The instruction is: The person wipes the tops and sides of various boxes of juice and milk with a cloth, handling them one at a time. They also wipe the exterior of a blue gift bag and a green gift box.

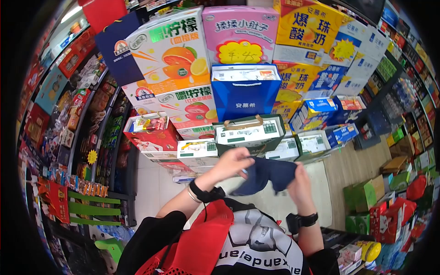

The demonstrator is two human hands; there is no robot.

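Note:
A dark navy cloth [268, 175] hangs stretched between my two hands in front of my body. My left hand [233, 164] pinches its left end, fingers closed, with a small pale bit showing at the fingertips. At the other end, my right hand [300, 184] grips the cloth's right edge and is slightly blurred. Just beyond the cloth stands a dark green gift bag [250, 133] with a brown handle and a white box inside. What kind of cloth item it is, I cannot make out.
Stacked drink cartons rise ahead, among them an orange-printed box [172, 50], a pink box [240, 36] and a yellow box [309, 25]. A blue gift bag [245, 96] stands before them. Packed shelves [87, 119] line the left; a green box [364, 195] sits at right.

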